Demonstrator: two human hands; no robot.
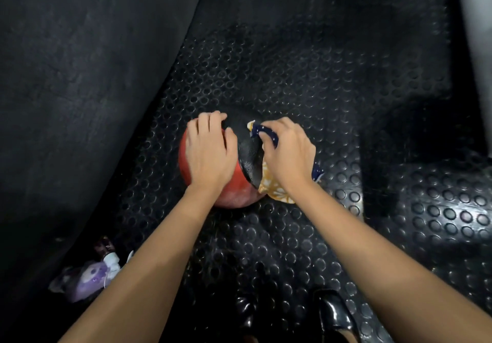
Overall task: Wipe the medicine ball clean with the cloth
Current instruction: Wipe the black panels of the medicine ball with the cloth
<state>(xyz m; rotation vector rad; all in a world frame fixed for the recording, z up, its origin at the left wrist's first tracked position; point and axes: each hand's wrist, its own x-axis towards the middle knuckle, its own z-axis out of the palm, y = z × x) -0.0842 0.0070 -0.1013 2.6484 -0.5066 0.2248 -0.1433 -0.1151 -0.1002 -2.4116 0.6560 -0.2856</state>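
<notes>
Two hands on medicine ball [246, 153], left hand [209, 151] flat, right hand [288, 153] gripping cloth [277, 192]

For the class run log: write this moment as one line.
left hand: rests on ball | right hand: grips cloth, pressing it to ball's right side | ball on studded mat | stage: wiping

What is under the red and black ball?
The red and black leather medicine ball sits on black studded rubber flooring. The yellow and navy patterned cloth tucks against its right side; the contact spot is hidden.
</notes>
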